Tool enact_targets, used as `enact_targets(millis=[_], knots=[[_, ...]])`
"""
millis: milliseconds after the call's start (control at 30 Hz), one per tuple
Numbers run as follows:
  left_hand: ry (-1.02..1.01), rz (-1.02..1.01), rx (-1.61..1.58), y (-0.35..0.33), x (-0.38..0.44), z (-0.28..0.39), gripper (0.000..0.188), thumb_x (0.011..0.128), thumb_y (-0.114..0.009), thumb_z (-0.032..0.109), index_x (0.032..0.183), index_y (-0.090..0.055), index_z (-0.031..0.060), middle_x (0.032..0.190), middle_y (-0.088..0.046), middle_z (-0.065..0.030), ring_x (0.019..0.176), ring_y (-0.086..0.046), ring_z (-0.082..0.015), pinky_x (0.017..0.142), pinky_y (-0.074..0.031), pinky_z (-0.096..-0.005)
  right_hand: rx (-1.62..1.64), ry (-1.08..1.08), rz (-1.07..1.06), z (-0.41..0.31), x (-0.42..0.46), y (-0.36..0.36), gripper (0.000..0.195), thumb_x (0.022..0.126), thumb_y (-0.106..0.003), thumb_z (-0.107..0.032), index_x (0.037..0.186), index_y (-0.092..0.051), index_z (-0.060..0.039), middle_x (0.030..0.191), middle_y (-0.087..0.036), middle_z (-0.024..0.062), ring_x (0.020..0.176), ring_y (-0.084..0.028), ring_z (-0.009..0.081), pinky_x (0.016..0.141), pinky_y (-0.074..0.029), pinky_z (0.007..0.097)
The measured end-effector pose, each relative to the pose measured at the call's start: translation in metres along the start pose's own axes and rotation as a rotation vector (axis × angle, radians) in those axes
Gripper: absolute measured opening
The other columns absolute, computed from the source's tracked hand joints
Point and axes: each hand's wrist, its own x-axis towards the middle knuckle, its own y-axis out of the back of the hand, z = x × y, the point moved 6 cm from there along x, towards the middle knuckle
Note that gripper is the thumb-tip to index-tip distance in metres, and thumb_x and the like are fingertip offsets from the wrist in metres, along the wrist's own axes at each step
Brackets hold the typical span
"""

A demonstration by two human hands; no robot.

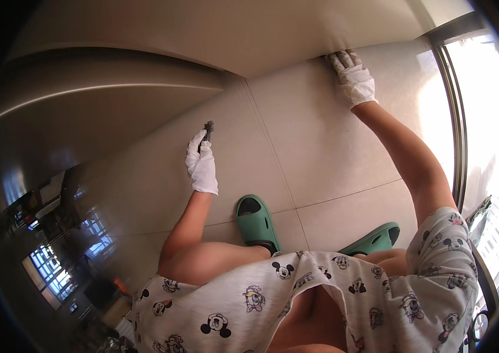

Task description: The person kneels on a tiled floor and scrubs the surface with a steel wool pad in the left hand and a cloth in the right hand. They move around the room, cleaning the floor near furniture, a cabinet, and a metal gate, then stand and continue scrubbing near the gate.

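Note:
My left hand (202, 164), in a white disposable glove, grips a dark grey scouring pad (208, 130), perhaps steel wool, above the tiled floor. My right hand (352, 79), gloved the same way, reaches down to the floor tiles (329, 145) at the lower edge of a beige panel (276, 35). Its fingertips are at or just under that edge and partly hidden, and the glove fingers look soiled. Whether they hold anything cannot be told.
Green slides (254, 223) are on my feet, on the tiles. A metal door or window frame (452, 114) runs along the right, with bright light beyond. A curved beige surface (99, 106) stands at the upper left. Blurred household items lie at the lower left.

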Motion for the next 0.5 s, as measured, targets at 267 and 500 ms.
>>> enact_targets(millis=[267,500], knots=[[-0.105,0.084,-0.067,0.002,0.018,0.006,0.026,0.098,-0.058,-0.001,0.121,-0.069,0.0051,0.121,-0.067,-0.0031,0.111,-0.06,-0.0132,0.103,-0.045,-0.0303,0.571,0.271,-0.137,-0.335,0.036,-0.07,0.034,0.097,-0.053,-0.024,0.128,-0.066,-0.0164,0.133,-0.064,0.0092,0.113,-0.066,0.0258,0.094,-0.054,0.0403],[-0.029,0.136,-0.023,0.06,0.011,-0.024,0.025,0.098,-0.057,-0.002,0.118,-0.069,0.0062,0.124,-0.064,-0.0026,0.116,-0.057,-0.0138,0.106,-0.044,-0.0307,0.31,0.433,0.163,-0.175,-0.038,-0.033,0.042,0.088,-0.058,-0.011,0.129,-0.064,-0.0174,0.143,-0.057,0.006,0.131,-0.053,0.0303,0.104,-0.049,0.0414]])
